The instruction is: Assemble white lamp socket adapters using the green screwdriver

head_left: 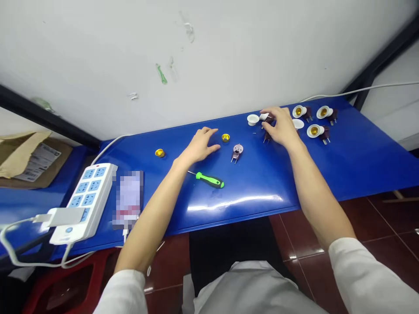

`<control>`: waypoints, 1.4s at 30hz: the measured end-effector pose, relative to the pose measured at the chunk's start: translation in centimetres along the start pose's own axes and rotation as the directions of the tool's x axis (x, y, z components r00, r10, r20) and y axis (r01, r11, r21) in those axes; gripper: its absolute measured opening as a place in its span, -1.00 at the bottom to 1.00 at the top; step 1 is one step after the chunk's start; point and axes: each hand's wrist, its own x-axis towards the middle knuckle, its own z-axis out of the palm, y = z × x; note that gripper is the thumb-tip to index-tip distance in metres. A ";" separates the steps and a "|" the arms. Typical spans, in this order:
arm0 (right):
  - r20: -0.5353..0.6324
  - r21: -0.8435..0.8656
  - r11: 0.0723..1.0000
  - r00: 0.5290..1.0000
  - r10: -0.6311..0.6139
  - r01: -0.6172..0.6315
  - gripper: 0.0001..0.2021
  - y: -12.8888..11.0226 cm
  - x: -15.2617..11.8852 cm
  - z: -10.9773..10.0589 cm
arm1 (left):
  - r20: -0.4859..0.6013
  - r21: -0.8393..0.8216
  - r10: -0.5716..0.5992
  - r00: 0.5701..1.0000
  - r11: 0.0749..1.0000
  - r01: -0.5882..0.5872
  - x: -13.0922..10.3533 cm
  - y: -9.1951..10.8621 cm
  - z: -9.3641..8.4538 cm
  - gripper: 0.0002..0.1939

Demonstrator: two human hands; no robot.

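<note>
My left hand hovers over the table with its fingers spread, holding nothing. Just right of it sits a small gold threaded cup, and a second gold cup lies farther left. A brown plug base with two metal prongs rests between my hands. My right hand is over the parts at the back, thumb and index finger apart around a brown-and-white lamp socket; contact is unclear. Beside it is a white collar. Another pronged plug base is partly hidden under this hand.
A green-and-black screwdriver lies near my left forearm. Three white-and-brown plug-in lamp sockets stand at the right, by a white disc. At the left are a phone, a white power strip and a cardboard box.
</note>
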 end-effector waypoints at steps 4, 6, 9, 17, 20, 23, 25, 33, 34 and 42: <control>-0.002 -0.004 1.000 1.000 -0.023 0.023 -0.54 -0.3 -0.1 0.4 | 0.025 0.031 0.028 0.999 0.999 -0.029 3.0 1.2 1.6 -0.42; -0.002 -0.001 0.999 0.999 -0.042 0.042 -0.55 -0.4 -0.2 0.7 | 0.042 0.060 0.050 0.998 0.997 -0.052 3.9 1.6 2.1 -0.53; -0.024 0.010 0.998 0.997 -0.069 0.069 -0.57 -0.1 -0.1 0.8 | 0.044 0.096 0.069 0.997 0.993 -0.073 4.2 1.7 1.9 -0.66; -0.115 -0.022 0.998 0.991 -0.062 0.060 -0.54 1.3 0.7 0.2 | -0.112 0.001 -0.047 0.993 0.999 0.048 -1.8 -1.4 -1.6 -0.64; -0.014 -0.094 0.991 0.995 -0.094 0.092 -0.53 -0.1 0.7 2.1 | -0.196 -0.040 -0.088 0.977 0.996 0.082 -3.3 -2.4 -1.6 -0.62; 0.098 -0.184 0.976 0.990 -0.098 0.115 -0.44 -1.3 1.4 4.4 | -0.204 -0.015 -0.051 0.978 0.999 0.049 -3.7 -2.9 -1.1 -0.63; 0.146 -0.245 0.964 0.987 -0.068 0.102 -0.42 -1.6 2.3 5.4 | -0.204 -0.003 -0.025 0.979 1.000 0.025 -3.7 -3.1 -0.8 -0.62; 0.254 -0.332 0.936 0.967 -0.033 0.119 -0.48 -1.7 4.7 5.1 | -0.137 0.070 -0.017 0.990 0.997 0.027 -3.6 -3.9 -0.4 -0.64; 0.266 -0.323 0.937 0.963 -0.046 0.134 -0.48 -1.7 4.7 5.0 | -0.127 0.082 -0.023 0.992 0.996 0.034 -3.6 -3.8 -0.4 -0.64; 0.322 -0.190 0.965 0.940 -0.113 0.181 -0.49 -1.6 4.8 5.7 | -0.056 0.164 -0.109 0.992 0.980 0.117 -3.8 -2.3 -0.9 -0.58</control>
